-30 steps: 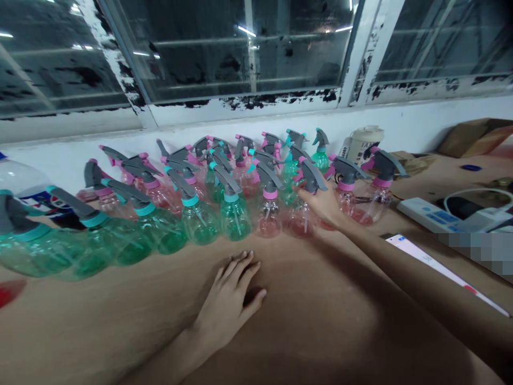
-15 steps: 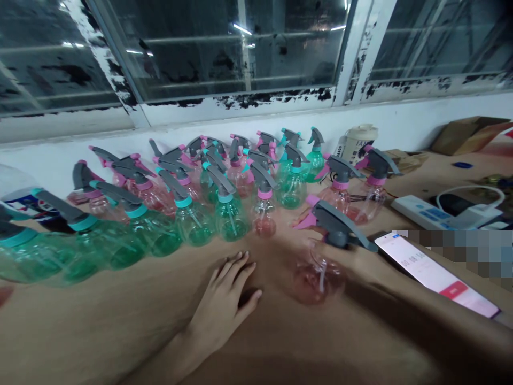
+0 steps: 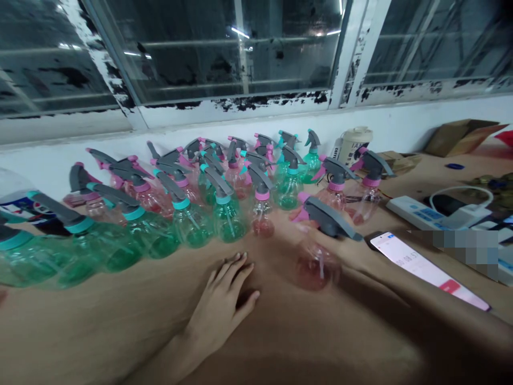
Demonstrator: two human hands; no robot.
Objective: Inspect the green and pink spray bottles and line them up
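Observation:
My left hand lies flat on the brown table, fingers stretched out, holding nothing. My right hand is wrapped round a pink spray bottle with a grey trigger head, held just in front of the rows of bottles. Its fingers are mostly hidden behind the bottle. Several green and pink spray bottles stand in rows along the white wall, the nearest about a hand's length beyond my left fingertips.
A phone with a lit screen lies right of my right arm. A white power strip with a cable sits behind it. A cream lidded jar and cardboard boxes stand by the wall. A large clear bottle is at far left.
My right hand took a pink bottle from the front row and drew it toward me, away from the others. My left hand has stayed flat in place.

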